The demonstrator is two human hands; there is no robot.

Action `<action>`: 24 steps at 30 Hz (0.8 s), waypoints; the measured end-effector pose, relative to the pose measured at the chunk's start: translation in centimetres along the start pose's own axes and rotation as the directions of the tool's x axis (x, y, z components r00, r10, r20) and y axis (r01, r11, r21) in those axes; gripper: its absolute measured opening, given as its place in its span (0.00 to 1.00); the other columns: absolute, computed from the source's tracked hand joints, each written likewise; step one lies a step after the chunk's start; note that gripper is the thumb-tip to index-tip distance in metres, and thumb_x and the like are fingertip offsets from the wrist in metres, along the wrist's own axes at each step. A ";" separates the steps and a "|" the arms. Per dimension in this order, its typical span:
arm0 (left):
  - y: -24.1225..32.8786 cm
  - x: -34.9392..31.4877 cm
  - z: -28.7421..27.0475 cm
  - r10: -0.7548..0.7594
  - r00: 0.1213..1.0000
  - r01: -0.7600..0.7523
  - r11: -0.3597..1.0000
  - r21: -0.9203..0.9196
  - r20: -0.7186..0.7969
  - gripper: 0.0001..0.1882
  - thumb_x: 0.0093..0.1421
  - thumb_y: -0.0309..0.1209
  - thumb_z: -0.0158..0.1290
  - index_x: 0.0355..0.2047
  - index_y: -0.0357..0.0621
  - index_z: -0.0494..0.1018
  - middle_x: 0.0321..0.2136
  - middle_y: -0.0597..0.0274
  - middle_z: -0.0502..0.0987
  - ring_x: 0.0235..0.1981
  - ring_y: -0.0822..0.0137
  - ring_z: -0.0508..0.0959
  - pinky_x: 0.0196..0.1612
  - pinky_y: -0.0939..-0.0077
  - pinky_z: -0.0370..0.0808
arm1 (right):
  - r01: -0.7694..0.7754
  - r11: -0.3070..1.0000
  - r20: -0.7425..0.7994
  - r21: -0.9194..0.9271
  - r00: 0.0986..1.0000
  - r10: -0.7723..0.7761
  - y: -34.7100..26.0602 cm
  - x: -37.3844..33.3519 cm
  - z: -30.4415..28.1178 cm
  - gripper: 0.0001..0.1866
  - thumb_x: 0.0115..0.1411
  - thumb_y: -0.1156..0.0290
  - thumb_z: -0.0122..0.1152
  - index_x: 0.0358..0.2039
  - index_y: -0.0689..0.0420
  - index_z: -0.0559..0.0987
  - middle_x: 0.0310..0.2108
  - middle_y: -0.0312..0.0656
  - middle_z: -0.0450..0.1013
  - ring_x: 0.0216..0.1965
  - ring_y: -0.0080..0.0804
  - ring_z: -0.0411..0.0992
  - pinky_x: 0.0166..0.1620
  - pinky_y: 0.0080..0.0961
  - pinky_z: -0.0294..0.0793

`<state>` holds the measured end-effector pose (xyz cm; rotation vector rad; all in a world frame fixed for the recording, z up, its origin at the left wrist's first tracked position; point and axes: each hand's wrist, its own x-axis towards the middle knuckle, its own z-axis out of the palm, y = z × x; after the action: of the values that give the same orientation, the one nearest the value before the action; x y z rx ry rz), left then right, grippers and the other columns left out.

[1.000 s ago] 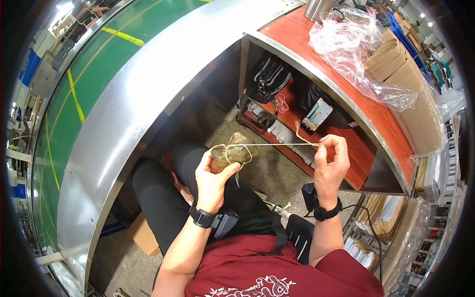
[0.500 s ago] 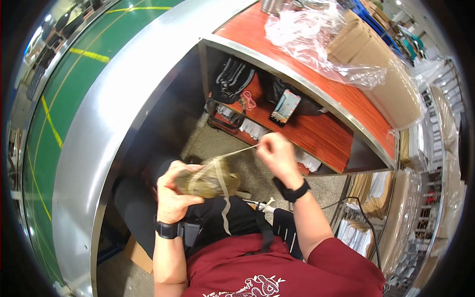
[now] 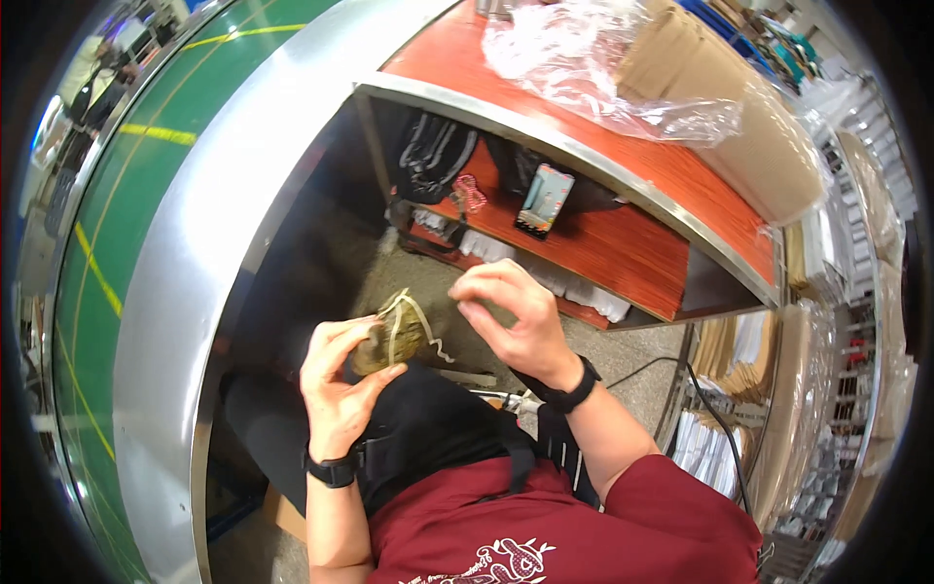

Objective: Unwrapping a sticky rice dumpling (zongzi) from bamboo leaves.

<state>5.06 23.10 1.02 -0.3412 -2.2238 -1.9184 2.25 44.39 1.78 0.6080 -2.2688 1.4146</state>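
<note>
Leaf-wrapped parcel (image 3: 407, 346), one: at 8 o'clock from the centre of view; bound with pale string (image 3: 393, 336), one end curling free at the parcel's 3 o'clock. Left flank hidden in the hand; underside out of sight.

Left hand (image 3: 336, 384): grasping the parcel, thumb below, fingers above; fingertips partly hidden behind it.

Right hand (image 3: 520, 316): released, thumb and bent fingers parted, fingertips apart from the parcel at its 2 o'clock; slightly blurred. It screens part of the white bundles (image 3: 482, 245) beneath the shelf.

Shelf (image 3: 623, 248), red wood-grain: at 2 o'clock. On it, smartphone (image 3: 545, 201), upper face lit, details too small to make out; striped black bag (image 3: 430, 161) at 12 o'clock, sunk in shadow.

Counter top (image 3: 438, 54): clear plastic film (image 3: 564, 49) at 1 o'clock, overlapping a cardboard stack (image 3: 725, 107) at 2 o'clock.

Steel ledge (image 3: 185, 263): at 9 o'clock, its curve hiding the near edge of the green surface (image 3: 146, 180).

Black cable (image 3: 718, 409): at 4 o'clock, crossing before paper stacks (image 3: 702, 446).

Maroon shirt (image 3: 584, 511): at 5 o'clock, cut off by the lower edge.
</note>
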 end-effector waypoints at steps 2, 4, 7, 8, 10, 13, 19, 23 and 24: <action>0.0 0.0 0.2 0.033 0.999 -0.035 0.997 0.076 0.024 0.26 0.33 0.17 0.64 0.38 0.39 0.73 0.37 0.57 0.73 0.40 0.64 0.73 0.42 0.75 0.70 | 0.099 0.995 0.073 -0.023 0.993 -0.097 -1.1 0.2 -0.2 0.11 0.44 0.79 0.61 0.31 0.57 0.77 0.33 0.40 0.71 0.34 0.37 0.68 0.39 0.29 0.68; -0.2 0.0 0.2 0.072 0.994 -0.082 0.989 0.120 0.087 0.28 0.34 0.15 0.63 0.40 0.38 0.71 0.39 0.58 0.70 0.42 0.65 0.72 0.44 0.76 0.70 | 0.107 0.994 0.119 -0.029 0.988 -0.103 -1.6 0.3 0.0 0.14 0.42 0.79 0.62 0.33 0.55 0.78 0.36 0.39 0.70 0.37 0.37 0.66 0.41 0.29 0.67; 0.0 -0.1 0.3 0.059 0.998 -0.061 0.988 0.144 0.020 0.26 0.34 0.20 0.65 0.38 0.41 0.73 0.36 0.57 0.73 0.38 0.62 0.73 0.41 0.74 0.71 | 0.169 0.982 0.155 -0.086 0.976 -0.155 -1.8 0.1 0.8 0.17 0.41 0.77 0.63 0.35 0.50 0.78 0.41 0.37 0.68 0.42 0.36 0.63 0.44 0.29 0.66; 0.2 0.0 0.3 0.079 0.996 -0.087 0.979 0.186 0.048 0.25 0.34 0.20 0.65 0.37 0.41 0.74 0.36 0.57 0.73 0.38 0.62 0.74 0.41 0.74 0.71 | 0.171 0.982 0.155 -0.082 0.975 -0.157 -1.8 0.1 1.1 0.17 0.41 0.77 0.63 0.35 0.50 0.78 0.41 0.37 0.68 0.42 0.36 0.63 0.44 0.29 0.66; 0.6 -0.1 0.3 0.099 0.992 -0.114 0.968 0.222 0.080 0.25 0.34 0.21 0.65 0.37 0.41 0.74 0.36 0.57 0.73 0.38 0.62 0.74 0.41 0.73 0.71 | 0.243 0.955 0.147 -0.172 0.965 -0.219 -1.7 0.0 1.4 0.15 0.41 0.77 0.63 0.34 0.51 0.78 0.41 0.36 0.69 0.41 0.36 0.63 0.44 0.29 0.66; 1.0 -0.1 0.1 0.122 0.976 -0.167 0.950 0.263 0.180 0.24 0.32 0.20 0.65 0.34 0.40 0.74 0.34 0.57 0.73 0.39 0.61 0.73 0.43 0.73 0.71 | 0.240 0.960 0.203 -0.145 0.957 -0.209 -1.4 -0.1 1.5 0.12 0.42 0.76 0.62 0.30 0.53 0.78 0.40 0.36 0.69 0.41 0.35 0.64 0.43 0.29 0.66; 1.2 -0.3 0.0 0.102 0.960 -0.166 0.957 0.237 0.260 0.24 0.31 0.19 0.64 0.34 0.40 0.74 0.34 0.57 0.73 0.39 0.61 0.74 0.42 0.73 0.71 | 0.241 0.967 0.299 -0.079 0.931 -0.207 -0.8 -0.4 1.6 0.09 0.41 0.76 0.62 0.25 0.57 0.72 0.36 0.36 0.69 0.41 0.35 0.65 0.42 0.30 0.65; 0.9 -0.3 -0.1 0.076 0.984 -0.115 0.961 0.250 0.161 0.25 0.33 0.19 0.64 0.36 0.40 0.74 0.35 0.57 0.73 0.38 0.63 0.73 0.43 0.75 0.70 | 0.251 0.956 0.354 -0.151 0.917 -0.185 -1.5 0.0 1.1 0.10 0.42 0.77 0.60 0.26 0.56 0.70 0.35 0.36 0.67 0.41 0.36 0.64 0.43 0.31 0.63; 0.5 -0.4 0.0 0.076 0.985 -0.114 0.960 0.254 0.156 0.25 0.33 0.19 0.64 0.36 0.40 0.74 0.35 0.57 0.73 0.38 0.63 0.73 0.43 0.75 0.70 | 0.232 0.966 0.357 -0.114 0.917 -0.178 -1.6 0.0 1.0 0.10 0.42 0.77 0.60 0.26 0.56 0.69 0.35 0.37 0.67 0.41 0.36 0.64 0.43 0.31 0.63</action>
<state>5.58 23.12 1.41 -0.5500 -2.4668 -1.5706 3.05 42.88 2.51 1.0803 -2.4583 1.0864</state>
